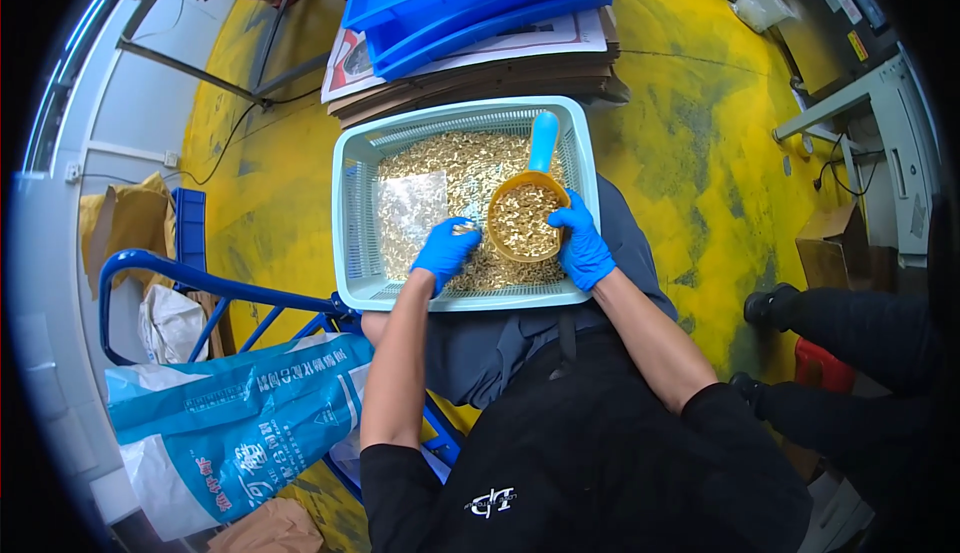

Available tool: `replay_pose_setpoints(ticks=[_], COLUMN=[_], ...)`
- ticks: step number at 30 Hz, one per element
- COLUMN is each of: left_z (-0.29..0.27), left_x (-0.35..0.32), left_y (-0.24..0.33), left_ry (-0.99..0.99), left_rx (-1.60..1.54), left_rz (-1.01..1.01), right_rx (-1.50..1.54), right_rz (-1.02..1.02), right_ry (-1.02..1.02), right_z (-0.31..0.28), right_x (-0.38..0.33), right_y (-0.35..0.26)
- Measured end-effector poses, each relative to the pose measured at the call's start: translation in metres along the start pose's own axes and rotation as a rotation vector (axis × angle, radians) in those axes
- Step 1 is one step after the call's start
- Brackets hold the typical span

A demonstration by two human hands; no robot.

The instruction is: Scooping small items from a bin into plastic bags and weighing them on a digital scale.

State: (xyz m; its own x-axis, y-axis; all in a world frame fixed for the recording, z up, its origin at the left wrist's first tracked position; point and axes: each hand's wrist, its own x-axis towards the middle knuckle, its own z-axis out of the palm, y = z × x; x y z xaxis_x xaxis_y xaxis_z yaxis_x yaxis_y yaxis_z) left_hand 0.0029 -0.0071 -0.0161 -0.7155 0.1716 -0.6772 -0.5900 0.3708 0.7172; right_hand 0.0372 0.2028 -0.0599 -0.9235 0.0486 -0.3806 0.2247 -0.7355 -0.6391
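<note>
A pale green plastic basket (345, 243) rests on my lap, holding a thick layer of small shiny gold-coloured metal pieces (450, 158). Over the pieces at the right stands a scoop with a yellow-orange cup and blue handle (543, 143), its cup full of the same pieces. My right hand (585, 245), in a blue glove, grips the cup's right side, thumb over the rim. Left of the cup, my gloved left hand (447, 251) is closed with fingertips together; a small glint shows there, too small to name. Beside it a clear plastic sheet or bag (412, 201) lies on the pieces.
Blue plastic trays (480, 3) sit on stacked cardboard (470, 88) beyond the basket. At left are a blue metal frame (225, 288) and a blue-and-white sack (240, 423). Another person's dark-clothed legs (850, 333) are at right, near a cardboard box (833, 248).
</note>
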Motion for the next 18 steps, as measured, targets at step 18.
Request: replay_pose_setpoints(ticks=[18], left_z=[-0.004], left_x=[-0.007], left_y=[0.041], left_ry=[0.435], left_rx=[0.039], left_rz=[0.405], right_rx=[0.091], right_rz=[0.105], right_ry=[0.038], right_z=[0.019], right_x=[0.013], right_y=[0.001])
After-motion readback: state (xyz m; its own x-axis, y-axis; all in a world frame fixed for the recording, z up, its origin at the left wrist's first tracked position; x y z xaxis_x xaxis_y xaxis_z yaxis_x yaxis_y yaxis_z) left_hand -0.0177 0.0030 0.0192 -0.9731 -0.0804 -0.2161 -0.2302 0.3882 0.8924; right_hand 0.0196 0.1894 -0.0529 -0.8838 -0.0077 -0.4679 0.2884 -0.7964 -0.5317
